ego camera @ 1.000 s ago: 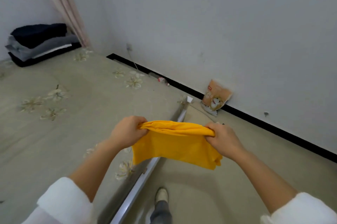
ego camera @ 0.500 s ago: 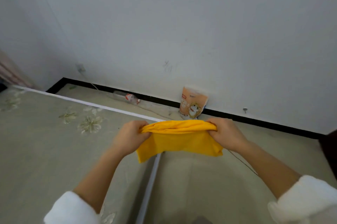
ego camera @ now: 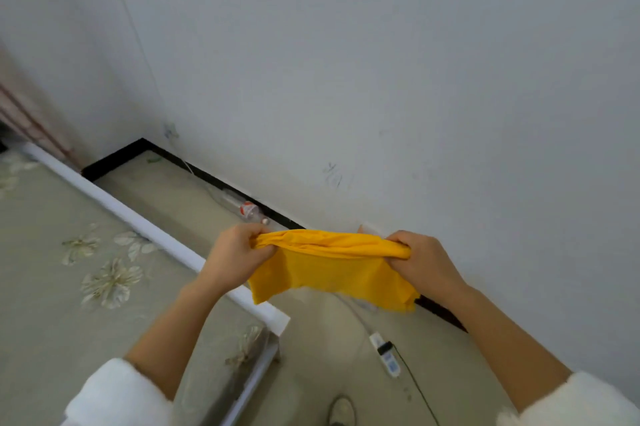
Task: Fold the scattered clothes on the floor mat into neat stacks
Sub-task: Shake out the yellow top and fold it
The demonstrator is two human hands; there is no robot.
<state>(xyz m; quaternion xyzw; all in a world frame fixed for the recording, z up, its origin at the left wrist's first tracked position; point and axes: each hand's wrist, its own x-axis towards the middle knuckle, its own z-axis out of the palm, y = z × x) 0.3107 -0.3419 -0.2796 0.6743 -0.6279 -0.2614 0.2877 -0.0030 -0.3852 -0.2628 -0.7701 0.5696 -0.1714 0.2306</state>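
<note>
The person is holding a yellow garment [ego camera: 332,269] up in the air, stretched between both hands. The left hand [ego camera: 239,252] is gripping the garment's left end, its fingers curled tight round a bunched fold of cloth. The right hand [ego camera: 424,261] is gripping the right end in the same way, thumb and fingers closing over the gathered edge. The top of the garment is running as a thick, rolled band from fist to fist. The rest is hanging below it in a loose sheet, with the lower corners dangling free. The garment is hanging over the right edge of the floral mat [ego camera: 52,321] and the bare floor beside it, touching neither.

Both forearms are bare, and fluffy white sleeves [ego camera: 114,394] are showing at the near corners of the view. The mat is lying on the left, edged by a white border [ego camera: 156,231]. Beyond the hands, a clear plastic bottle [ego camera: 247,211] is lying on the floor against the black skirting [ego camera: 114,159] of the pale wall. On the near right, a white power strip [ego camera: 384,353] is lying on the floor with a dark cable leading off it. A shoe [ego camera: 341,410] is showing at the near edge. A striped curtain [ego camera: 20,107] is hanging at the far left.
</note>
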